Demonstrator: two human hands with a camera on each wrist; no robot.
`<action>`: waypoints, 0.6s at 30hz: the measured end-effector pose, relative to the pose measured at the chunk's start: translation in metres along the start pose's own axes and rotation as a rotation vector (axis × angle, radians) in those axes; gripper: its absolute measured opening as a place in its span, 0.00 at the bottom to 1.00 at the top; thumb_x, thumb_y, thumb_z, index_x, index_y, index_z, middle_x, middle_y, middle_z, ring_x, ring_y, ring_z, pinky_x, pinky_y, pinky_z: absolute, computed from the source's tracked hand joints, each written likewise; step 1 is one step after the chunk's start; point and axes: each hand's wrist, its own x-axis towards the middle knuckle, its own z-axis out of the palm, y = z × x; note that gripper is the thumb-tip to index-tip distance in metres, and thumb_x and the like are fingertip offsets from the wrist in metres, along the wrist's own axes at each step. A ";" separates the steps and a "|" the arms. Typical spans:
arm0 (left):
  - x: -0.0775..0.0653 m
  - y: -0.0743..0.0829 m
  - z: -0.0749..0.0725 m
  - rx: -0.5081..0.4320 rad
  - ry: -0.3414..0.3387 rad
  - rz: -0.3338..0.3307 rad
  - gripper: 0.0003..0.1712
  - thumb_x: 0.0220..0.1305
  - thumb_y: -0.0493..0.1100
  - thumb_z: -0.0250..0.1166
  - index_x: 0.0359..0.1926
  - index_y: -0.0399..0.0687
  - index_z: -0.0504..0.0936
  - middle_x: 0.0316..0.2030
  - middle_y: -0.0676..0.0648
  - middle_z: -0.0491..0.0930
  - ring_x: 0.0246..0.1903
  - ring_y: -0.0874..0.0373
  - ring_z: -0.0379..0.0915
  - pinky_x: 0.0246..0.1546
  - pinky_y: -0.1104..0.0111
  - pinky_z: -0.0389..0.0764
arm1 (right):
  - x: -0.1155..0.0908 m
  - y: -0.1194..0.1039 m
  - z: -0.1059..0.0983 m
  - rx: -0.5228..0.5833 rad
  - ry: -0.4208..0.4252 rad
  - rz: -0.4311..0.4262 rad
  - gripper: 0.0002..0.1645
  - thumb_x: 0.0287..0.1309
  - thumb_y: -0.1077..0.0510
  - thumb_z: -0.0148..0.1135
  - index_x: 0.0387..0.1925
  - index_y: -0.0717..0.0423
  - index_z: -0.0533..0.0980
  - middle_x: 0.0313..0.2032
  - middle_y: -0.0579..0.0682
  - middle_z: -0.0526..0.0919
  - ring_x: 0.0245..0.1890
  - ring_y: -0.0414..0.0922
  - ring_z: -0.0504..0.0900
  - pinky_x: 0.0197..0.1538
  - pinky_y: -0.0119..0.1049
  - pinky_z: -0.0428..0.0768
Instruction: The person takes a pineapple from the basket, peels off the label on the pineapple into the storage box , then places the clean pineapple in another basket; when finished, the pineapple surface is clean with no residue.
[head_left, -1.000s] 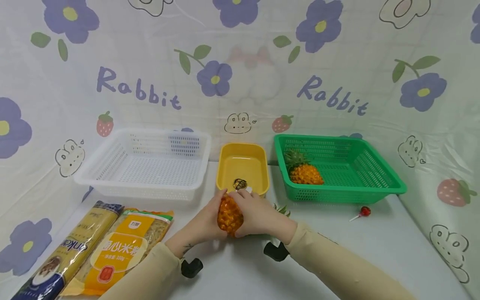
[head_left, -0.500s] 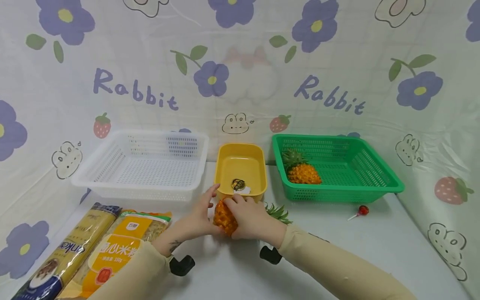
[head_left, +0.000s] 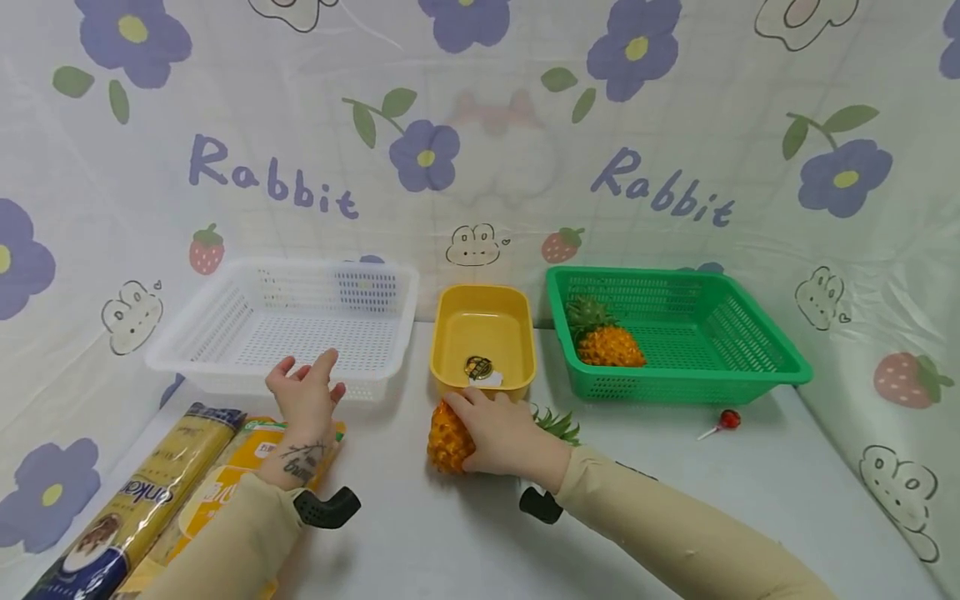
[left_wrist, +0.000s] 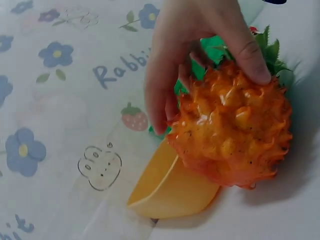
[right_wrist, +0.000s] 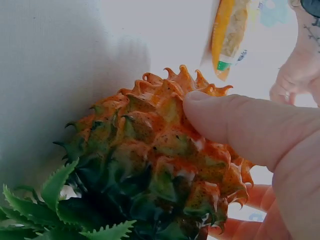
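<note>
My right hand (head_left: 506, 435) grips an orange pineapple (head_left: 448, 440) just in front of the yellow bowl (head_left: 432, 350). Its thumb presses on the spiky skin, as the right wrist view shows, and green leaves (right_wrist: 60, 202) stick out beyond the hand. Nothing is in my left hand (head_left: 306, 398); its fingers are loosely bent above the front edge of the white basket (head_left: 390, 371), over the far end of an orange noodle packet (head_left: 213, 500). The sleeve and forearm cover part of that packet. Beside it lies a gold and blue pasta packet (head_left: 142, 492).
To the right stands a green basket (head_left: 678, 387) with a second pineapple (head_left: 609, 346) in its left end. A red lollipop (head_left: 727, 420) lies in front of that basket. A patterned curtain (head_left: 480, 125) hangs behind the containers.
My left hand has let go of the pineapple and moved left, over the noodle packet. The right hand keeps its grip; the pineapple has shifted slightly left.
</note>
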 end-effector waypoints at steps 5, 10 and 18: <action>0.016 -0.003 -0.008 -0.020 0.157 -0.106 0.50 0.43 0.53 0.68 0.57 0.56 0.40 0.47 0.52 0.48 0.35 0.58 0.61 0.33 0.74 0.75 | -0.002 0.000 -0.004 0.010 -0.008 -0.011 0.49 0.36 0.41 0.67 0.61 0.43 0.56 0.56 0.47 0.63 0.43 0.52 0.70 0.37 0.49 0.72; 0.027 -0.001 -0.013 -0.221 0.145 -0.223 0.55 0.43 0.46 0.69 0.57 0.62 0.33 0.59 0.49 0.40 0.52 0.57 0.53 0.43 0.68 0.74 | -0.003 -0.001 -0.006 0.033 -0.022 -0.009 0.49 0.36 0.38 0.65 0.61 0.42 0.56 0.55 0.48 0.64 0.42 0.52 0.69 0.34 0.49 0.72; 0.040 -0.001 -0.019 -0.404 0.112 -0.305 0.49 0.51 0.31 0.59 0.60 0.64 0.35 0.51 0.47 0.50 0.42 0.57 0.58 0.46 0.65 0.73 | 0.000 -0.002 -0.004 0.037 -0.035 -0.012 0.46 0.37 0.42 0.65 0.60 0.42 0.58 0.49 0.51 0.65 0.37 0.49 0.68 0.33 0.39 0.72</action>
